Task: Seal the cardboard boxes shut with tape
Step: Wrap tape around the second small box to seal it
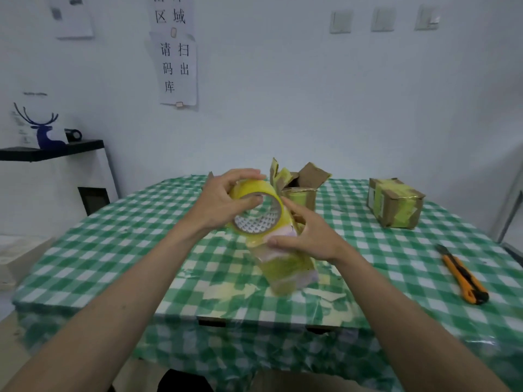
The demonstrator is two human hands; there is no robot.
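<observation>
Small packing/dispatch room: outbound-area wall notice [178, 69], taped cardboard boxes [394, 203] and box cutter [461, 274] on checkered tabletop [113, 236].

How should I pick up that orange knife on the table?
Grip the orange knife by its thick orange handle, coming down from above. It lies flat on the table, and its dark metal tip points away toward the wall, so keep fingers on the nearer half.

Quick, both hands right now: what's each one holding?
Left hand: closed on the tape roll, held above the table.
Right hand: pinching the pulled-out tape strip.
</observation>
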